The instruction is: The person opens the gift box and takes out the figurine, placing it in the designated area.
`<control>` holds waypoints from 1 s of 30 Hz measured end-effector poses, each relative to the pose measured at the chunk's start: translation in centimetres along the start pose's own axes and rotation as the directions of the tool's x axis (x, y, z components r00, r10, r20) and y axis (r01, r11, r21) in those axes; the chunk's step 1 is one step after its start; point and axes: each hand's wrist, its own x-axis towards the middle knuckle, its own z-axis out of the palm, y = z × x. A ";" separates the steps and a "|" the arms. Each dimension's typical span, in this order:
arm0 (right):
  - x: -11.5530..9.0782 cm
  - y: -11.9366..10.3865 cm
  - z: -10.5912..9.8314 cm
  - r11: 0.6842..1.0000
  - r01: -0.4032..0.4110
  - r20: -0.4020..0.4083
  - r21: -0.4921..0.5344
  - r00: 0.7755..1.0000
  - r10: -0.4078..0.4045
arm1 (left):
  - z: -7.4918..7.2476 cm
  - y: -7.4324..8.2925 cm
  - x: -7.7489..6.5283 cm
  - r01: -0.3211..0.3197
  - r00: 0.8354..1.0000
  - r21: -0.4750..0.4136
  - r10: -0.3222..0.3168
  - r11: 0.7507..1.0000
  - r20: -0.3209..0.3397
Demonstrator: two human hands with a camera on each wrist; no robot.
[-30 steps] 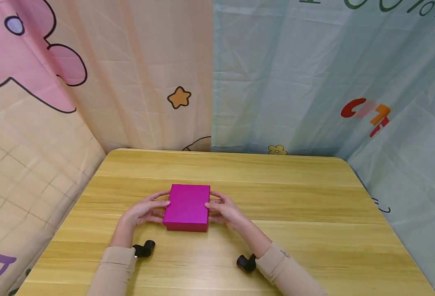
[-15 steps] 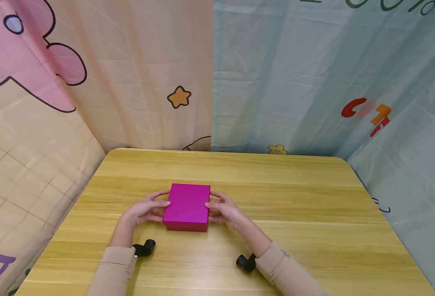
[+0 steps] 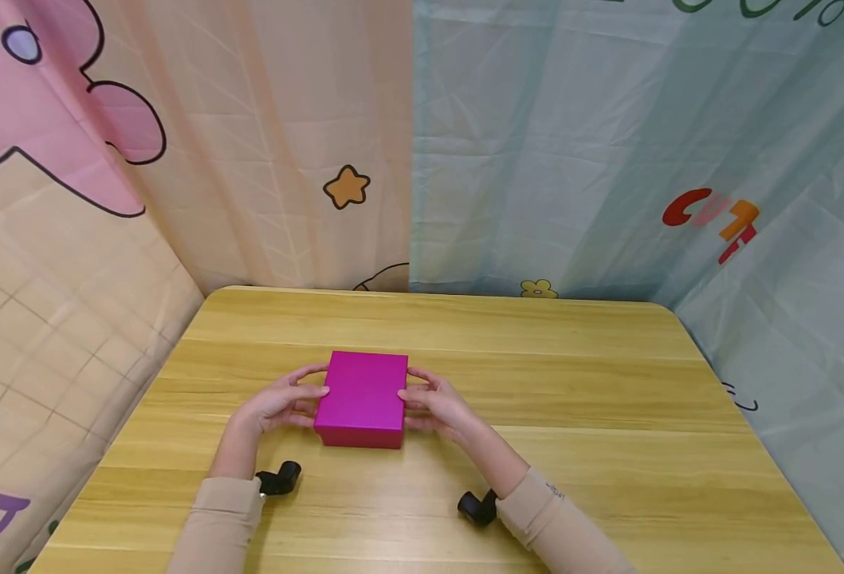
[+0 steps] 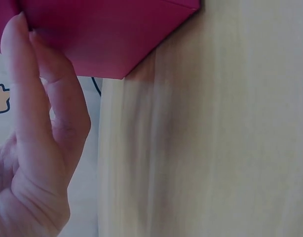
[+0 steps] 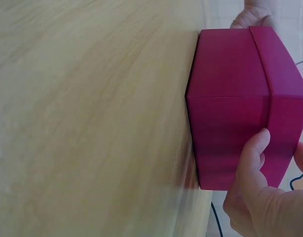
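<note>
A magenta box [image 3: 360, 440] with a fitted lid [image 3: 364, 389] stands on the wooden table, left of its middle. From the left, my left hand [image 3: 269, 408] grips the lid, thumb on its edge and fingers along the side. My right hand [image 3: 443, 408] holds the lid from the opposite side in the same way. In the right wrist view, a fingertip [image 5: 262, 136] sits right at the seam between the lid and the box's lower part [image 5: 228, 64]. The left wrist view shows two fingertips against the box's side [image 4: 107, 39]. The inside of the box is hidden.
The wooden table [image 3: 572, 414] has rounded far corners. Behind it and along both sides hang printed curtains [image 3: 285, 143]. A small black camera sits at each wrist, the left one [image 3: 280, 478] and the right one [image 3: 477, 509] close over the table.
The lid's top has risen slightly, and more of the box's front face shows below it. Both hands have moved up a little with it, keeping the same hold.
</note>
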 end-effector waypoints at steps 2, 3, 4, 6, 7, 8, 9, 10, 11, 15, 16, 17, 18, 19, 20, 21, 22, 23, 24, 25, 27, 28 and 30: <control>-0.1 -0.2 0.0 1.000 0.004 0.006 0.004 1.000 -0.004 | 0.1 0.2 -0.1 -0.004 1.000 -0.007 0.005 1.000 0.003; -0.1 -0.2 0.0 1.000 0.005 0.009 0.007 1.000 -0.005 | 0.1 0.3 -0.1 -0.007 1.000 -0.009 0.007 1.000 0.005; -0.2 -0.3 0.0 1.000 0.007 0.012 0.010 1.000 -0.008 | 0.1 0.4 -0.2 -0.010 1.000 -0.011 0.010 1.000 0.007; -0.2 -0.4 0.0 1.000 0.011 0.014 0.012 1.000 -0.011 | 0.2 0.6 -0.3 -0.013 1.000 -0.010 0.013 1.000 0.009; -0.2 -0.5 0.0 1.000 0.014 0.013 0.011 1.000 -0.014 | 0.2 0.7 -0.3 -0.013 1.000 -0.007 0.013 1.000 0.008; -0.3 -0.6 0.0 1.000 0.018 0.012 0.009 1.000 -0.018 | 0.2 0.8 -0.3 -0.014 1.000 -0.001 0.014 1.000 0.005; -0.3 -0.7 0.0 1.000 0.026 0.010 0.004 1.000 -0.026 | 0.3 0.9 -0.4 -0.014 1.000 0.006 0.014 1.000 0.000; -0.4 -0.8 0.1 0.999 0.033 0.008 0.002 0.999 -0.033 | 0.3 1.0 -0.4 -0.015 1.000 0.011 0.015 1.000 -0.003; -0.5 -1.0 0.1 0.999 0.038 0.004 0.003 0.999 -0.038 | 0.3 1.1 -0.4 -0.016 1.000 0.015 0.016 1.000 -0.007; -0.7 -1.3 0.1 0.998 0.058 0.003 0.017 0.998 -0.058 | 0.4 1.4 -0.6 -0.032 0.999 0.023 0.033 0.999 -0.009; -0.7 -1.4 0.1 0.998 0.062 0.003 0.019 0.998 -0.062 | 0.5 1.5 -0.6 -0.037 0.999 0.021 0.038 0.999 -0.008; -0.8 -1.5 0.1 0.998 0.063 0.004 0.023 0.998 -0.063 | 0.5 1.6 -0.6 -0.043 0.999 0.018 0.043 0.999 -0.006; -0.8 -1.5 0.1 0.998 0.064 0.003 0.025 0.998 -0.064 | 0.5 1.6 -0.6 -0.048 0.999 0.016 0.048 0.999 -0.006; -0.8 -1.6 0.0 0.998 0.065 0.004 0.027 0.998 -0.065 | 0.6 1.7 -0.6 -0.050 0.999 0.013 0.050 0.999 -0.009; -0.8 -1.6 0.0 0.997 0.065 0.004 0.030 0.998 -0.066 | 0.6 1.7 -0.6 -0.053 0.998 0.013 0.053 0.998 -0.013; -0.8 -1.7 0.0 0.997 0.067 0.004 0.030 0.998 -0.067 | 0.6 1.8 -0.6 -0.055 0.998 0.016 0.055 0.998 -0.019; -0.8 -1.7 -0.1 0.997 0.066 0.003 0.033 0.998 -0.066 | 0.7 1.8 -0.6 -0.056 0.998 0.020 0.057 0.998 -0.026; -0.9 -1.8 -0.1 0.997 0.067 0.005 0.034 0.998 -0.067 | 0.7 1.8 -0.7 -0.058 0.998 0.028 0.058 0.998 -0.032; -0.9 -1.9 -0.1 0.997 0.067 0.006 0.036 0.998 -0.067 | 0.7 1.9 -0.6 -0.057 0.997 0.036 0.059 0.998 -0.041; -0.9 -1.9 -0.1 0.997 0.069 0.006 0.036 0.998 -0.069 | 0.8 1.9 -0.6 -0.057 0.997 0.046 0.059 0.997 -0.049; -1.0 -2.1 -0.1 0.997 0.073 0.006 0.037 0.997 -0.073 | 0.8 2.0 -0.6 -0.055 0.996 0.067 0.059 0.996 -0.067; -1.0 -2.2 -0.1 0.996 0.075 0.005 0.040 0.997 -0.075 | 0.9 2.0 -0.6 -0.053 0.995 0.075 0.059 0.996 -0.078; -1.1 -2.4 -0.1 0.996 0.078 -0.003 0.044 0.997 -0.078 | 1.0 2.1 -0.5 -0.050 0.993 0.091 0.059 0.995 -0.099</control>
